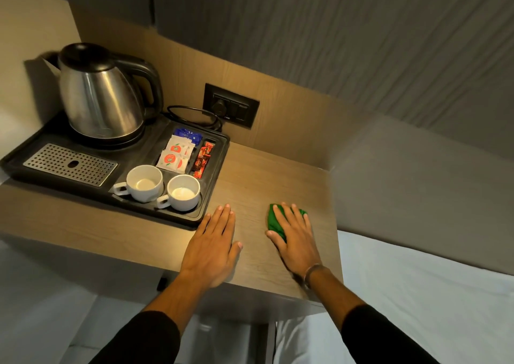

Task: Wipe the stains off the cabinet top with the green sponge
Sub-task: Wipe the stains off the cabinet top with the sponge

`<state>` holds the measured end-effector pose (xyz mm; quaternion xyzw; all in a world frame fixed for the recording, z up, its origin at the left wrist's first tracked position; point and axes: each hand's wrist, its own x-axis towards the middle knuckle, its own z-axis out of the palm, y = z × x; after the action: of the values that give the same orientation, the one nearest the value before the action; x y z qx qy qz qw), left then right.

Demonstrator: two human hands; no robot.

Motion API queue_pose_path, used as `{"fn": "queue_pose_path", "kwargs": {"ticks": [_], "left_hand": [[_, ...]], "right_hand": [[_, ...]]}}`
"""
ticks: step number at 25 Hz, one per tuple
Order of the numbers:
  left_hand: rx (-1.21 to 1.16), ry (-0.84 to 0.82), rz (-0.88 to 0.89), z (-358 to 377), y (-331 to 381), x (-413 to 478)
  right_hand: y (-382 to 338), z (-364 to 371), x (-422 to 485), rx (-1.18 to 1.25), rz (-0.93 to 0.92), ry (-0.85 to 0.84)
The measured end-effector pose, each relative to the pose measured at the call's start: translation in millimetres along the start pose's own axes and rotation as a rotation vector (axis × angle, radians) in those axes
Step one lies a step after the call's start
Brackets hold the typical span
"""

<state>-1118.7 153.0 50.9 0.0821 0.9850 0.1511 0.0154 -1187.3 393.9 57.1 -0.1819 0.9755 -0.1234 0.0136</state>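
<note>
The green sponge [273, 219] lies on the wooden cabinet top [256, 174], near its right edge. My right hand [294, 236] presses flat on the sponge, fingers spread over it, so only its left side and far tip show. My left hand [212, 241] rests palm down on the bare wood to the left, fingers together, holding nothing. I cannot make out any stains on the wood in this dim light.
A black tray [214, 169] fills the left of the cabinet top, just beyond my left fingertips. It holds a steel kettle [100, 97], two white cups [144, 183], and sachets [178, 155]. A wall socket [230, 105] sits behind. A white bed [431, 294] lies to the right.
</note>
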Motion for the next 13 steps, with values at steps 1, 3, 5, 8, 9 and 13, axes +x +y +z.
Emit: {"fn": "queue_pose_path", "kwargs": {"ticks": [1,3,5,8,9,13], "left_hand": [[0.002,-0.015,0.0,0.7,1.7,0.8],[0.005,-0.017,-0.004,-2.6,3.6,-5.4],[0.015,-0.012,0.01,-6.4,8.1,-15.8],[0.05,0.003,0.007,-14.4,13.1,-44.7],[0.049,0.014,-0.009,-18.5,14.0,-57.4],[0.057,0.073,-0.112,-33.6,19.2,-123.1]], "right_hand": [[3.7,-0.4,-2.3,0.0,0.013,-0.003],[-3.5,-5.5,1.8,0.036,0.057,0.011],[-15.5,-10.2,0.4,0.069,0.091,0.036],[-31.9,-14.9,-22.2,0.101,0.064,0.067],[-38.2,-15.6,-33.1,0.09,0.036,0.07],[-68.9,-19.0,-76.0,0.054,-0.083,0.07]]}}
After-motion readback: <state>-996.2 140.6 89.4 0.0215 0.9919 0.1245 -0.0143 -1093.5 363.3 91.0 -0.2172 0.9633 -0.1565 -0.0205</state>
